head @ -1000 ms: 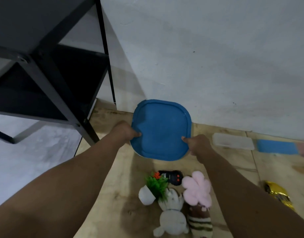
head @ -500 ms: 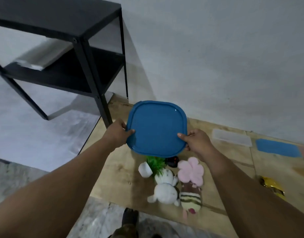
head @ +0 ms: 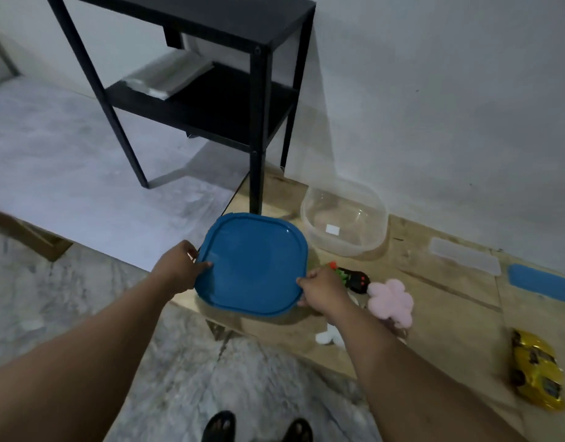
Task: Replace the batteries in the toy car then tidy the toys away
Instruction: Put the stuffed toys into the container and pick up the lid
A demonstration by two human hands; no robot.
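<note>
I hold a blue square lid (head: 254, 263) flat above the floor, my left hand (head: 179, 269) gripping its left edge and my right hand (head: 322, 290) its right edge. Behind it, by the wall, stands a clear plastic tub (head: 345, 218), uncovered and empty apart from a small white label. A black remote (head: 354, 279), a pink flower plush (head: 391, 301) and part of a white plush (head: 329, 338) lie on the wooden floor beside and under my right arm. A gold toy car (head: 536, 370) lies at the far right.
A black two-tier shelf (head: 230, 100) stands at the wall with a clear packet (head: 166, 76) on its lower tier. A clear lid (head: 464, 255) and a blue lid (head: 542, 282) lie along the wall at right. My feet (head: 259, 430) show at the bottom.
The view has pulled back and turned left. The lid, still in both hands, has come down and toward me, uncovering the clear tub behind it. The toys now lie to the right.
</note>
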